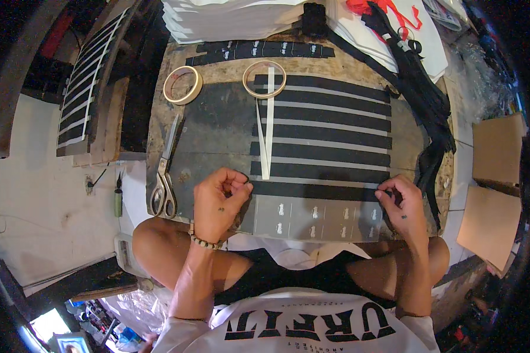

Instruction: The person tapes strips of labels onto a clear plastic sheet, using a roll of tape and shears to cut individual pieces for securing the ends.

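My left hand (223, 203) pinches the left end of the lowest black fabric strip (313, 192). At the strip's other end, my right hand (404, 205) pinches it between thumb and fingers. Several more black strips (320, 130) lie above it in parallel rows, with narrow grey gaps between them. Below the held strip, small white printed marks show on the grey board (300, 216). A roll of masking tape (284, 86) rests over the top left of the rows. From it a cream tape length (270, 132) runs down across the strips' left ends and doubles back.
Scissors (162, 170) and another tape roll (196, 90) lie left on the worn wooden table (159, 128). Printed black strips (256, 50) and stacked white fabric (234, 22) are at the back. A black strip bundle (428, 106) hangs along the right; cardboard (490, 225) is beyond.
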`<state>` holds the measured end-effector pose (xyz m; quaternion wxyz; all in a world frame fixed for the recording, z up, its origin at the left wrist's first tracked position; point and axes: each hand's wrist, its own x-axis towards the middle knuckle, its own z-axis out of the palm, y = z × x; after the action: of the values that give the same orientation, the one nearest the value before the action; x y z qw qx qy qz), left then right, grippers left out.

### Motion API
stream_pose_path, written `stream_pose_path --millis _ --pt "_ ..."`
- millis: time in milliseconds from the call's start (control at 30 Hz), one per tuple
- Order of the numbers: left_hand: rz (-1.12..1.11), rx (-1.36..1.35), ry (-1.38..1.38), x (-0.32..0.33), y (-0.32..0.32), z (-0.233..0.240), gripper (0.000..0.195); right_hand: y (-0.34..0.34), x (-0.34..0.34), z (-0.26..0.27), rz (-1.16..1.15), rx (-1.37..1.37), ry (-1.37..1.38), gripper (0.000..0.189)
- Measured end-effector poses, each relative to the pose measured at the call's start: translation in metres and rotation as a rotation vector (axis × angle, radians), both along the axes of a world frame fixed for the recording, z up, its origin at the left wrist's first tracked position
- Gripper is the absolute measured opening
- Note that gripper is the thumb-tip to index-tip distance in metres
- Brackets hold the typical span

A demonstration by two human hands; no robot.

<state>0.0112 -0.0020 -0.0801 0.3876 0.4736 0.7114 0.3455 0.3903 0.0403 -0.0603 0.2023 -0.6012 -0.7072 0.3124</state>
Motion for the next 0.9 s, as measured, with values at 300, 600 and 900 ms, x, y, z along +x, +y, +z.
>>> stream_pose_path --millis 300,600,900 --pt "-0.005 0.021 -0.001 0.0 0.0 -0.002 0.014 0.0 0.003 -0.002 -0.003 -0.02 0.023 0.012" --pt "-0.035 0.047 0.097 0.004 -0.002 0.003 0.012 -0.001 0.002 0.001 0.004 -0.012 -0.007 0.013" --pt "-0.125 0.114 0.142 0.004 -0.001 0.011 0.011 -0.001 0.005 0.003 -0.014 -0.033 -0.015 0.015"
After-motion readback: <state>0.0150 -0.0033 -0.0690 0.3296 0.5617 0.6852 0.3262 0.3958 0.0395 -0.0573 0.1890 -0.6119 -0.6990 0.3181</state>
